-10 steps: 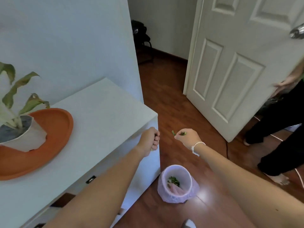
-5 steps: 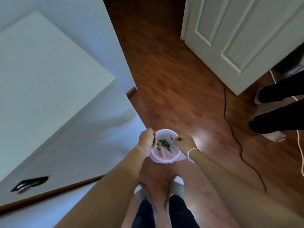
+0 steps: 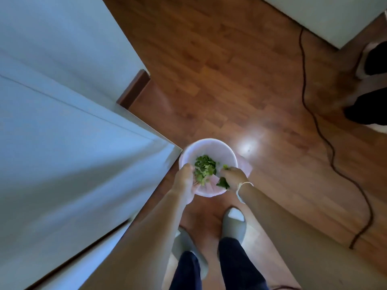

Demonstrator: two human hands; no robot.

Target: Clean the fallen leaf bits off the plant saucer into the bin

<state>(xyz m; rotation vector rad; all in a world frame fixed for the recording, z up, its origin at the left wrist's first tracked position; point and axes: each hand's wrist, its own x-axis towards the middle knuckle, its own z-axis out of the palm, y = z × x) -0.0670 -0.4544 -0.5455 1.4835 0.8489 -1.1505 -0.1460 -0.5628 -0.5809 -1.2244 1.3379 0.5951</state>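
Note:
A small white bin (image 3: 209,146) lined with a pink bag stands on the wooden floor beside the white cabinet's corner. Green leaf bits (image 3: 205,164) lie inside it. Both my hands hang over the bin's near rim. My left hand (image 3: 185,181) has its fingers curled, with leaf bits at the fingertips. My right hand (image 3: 232,177) is loosely closed, with a dark green leaf piece (image 3: 223,183) under it and a small bit at its fingertips. The saucer and plant are out of view.
The white cabinet (image 3: 73,153) fills the left side. A black cable (image 3: 326,141) snakes across the floor on the right. Another person's feet (image 3: 370,88) are at the right edge. My own feet in grey slippers (image 3: 233,225) stand just below the bin.
I have bent lower over the bin, so it looks bigger. Both hands have dropped to its rim, and green bits now show falling from them.

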